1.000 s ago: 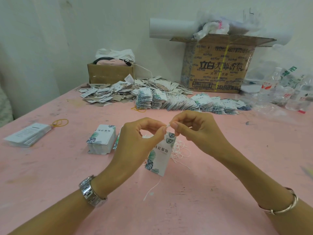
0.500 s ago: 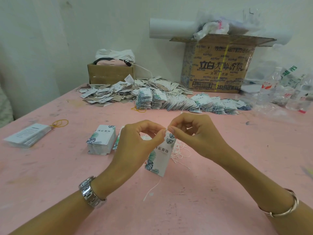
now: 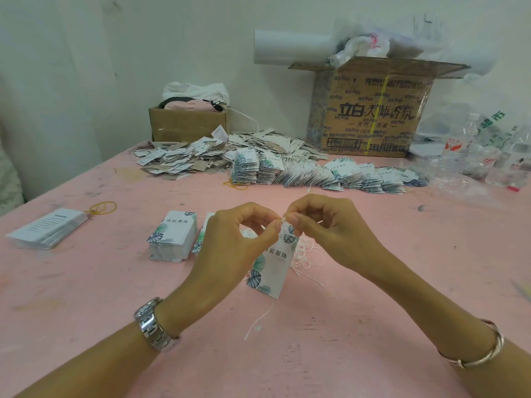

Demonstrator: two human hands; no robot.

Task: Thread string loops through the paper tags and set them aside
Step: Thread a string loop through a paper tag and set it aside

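A white paper tag (image 3: pixel 272 262) with green leaf prints hangs upright above the pink table (image 3: pixel 316 354). My left hand (image 3: pixel 230 248) pinches its top edge from the left. My right hand (image 3: pixel 327 228) pinches a thin white string at the tag's top hole. One loose end of that string (image 3: pixel 260 318) dangles below the tag. A tangle of white string loops (image 3: pixel 304 254) lies on the table behind the tag. Left of my hands stands a stack of unthreaded tags (image 3: pixel 172 235), and a second stack (image 3: pixel 202 235) shows partly behind my left hand.
Rows of threaded tags (image 3: pixel 321 175) and a loose heap of tags (image 3: pixel 184 159) lie at the back. A small cardboard box (image 3: pixel 186 122), a large printed box (image 3: pixel 370 110) and plastic bottles (image 3: pixel 488 150) stand behind. A card stack (image 3: pixel 47 228) and rubber bands (image 3: pixel 102 208) lie at the left.
Both hands stay pinched at the tag's top. The fingertips have shifted slightly around the hole, and the tag hangs in nearly the same place.
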